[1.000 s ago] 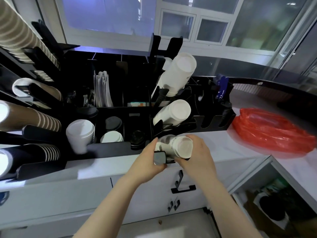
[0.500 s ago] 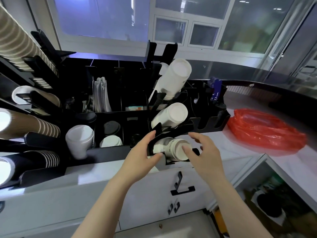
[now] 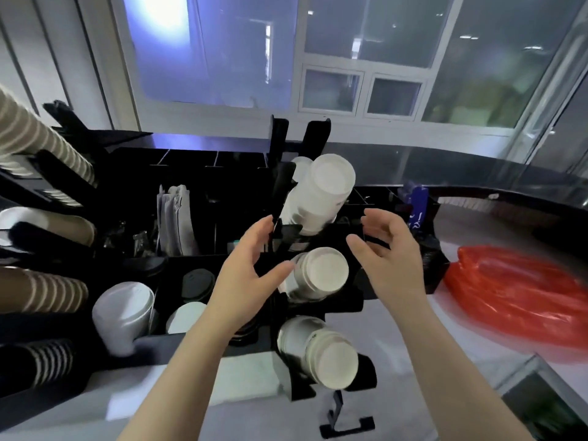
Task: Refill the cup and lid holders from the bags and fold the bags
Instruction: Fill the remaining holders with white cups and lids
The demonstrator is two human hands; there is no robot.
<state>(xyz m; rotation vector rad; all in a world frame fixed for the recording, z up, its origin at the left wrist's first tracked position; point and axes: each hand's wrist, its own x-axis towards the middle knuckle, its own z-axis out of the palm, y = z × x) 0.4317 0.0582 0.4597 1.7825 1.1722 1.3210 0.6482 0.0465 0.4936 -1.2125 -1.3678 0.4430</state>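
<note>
A black tiered cup holder [image 3: 356,302] stands at the counter's front with three stacks of white cups: a top stack [image 3: 321,192], a middle stack [image 3: 318,275] and a bottom stack [image 3: 321,354]. My left hand [image 3: 245,275] and my right hand [image 3: 391,253] hover open on either side of the middle stack, fingers spread, holding nothing. The left fingertips are close to the holder's upright arm. A red plastic bag [image 3: 515,294] lies crumpled on the counter to the right.
Brown striped cup stacks [image 3: 41,294] fill a rack at the left. A black organiser [image 3: 191,249] behind holds sleeves, black lids [image 3: 197,281] and white lids [image 3: 186,316]. A white cup stack [image 3: 124,313] leans at front left. A blue item [image 3: 418,208] stands behind the right hand.
Both hands let go of the bottom cup stack and rose to flank the middle stack. The view has moved closer and tilted up.
</note>
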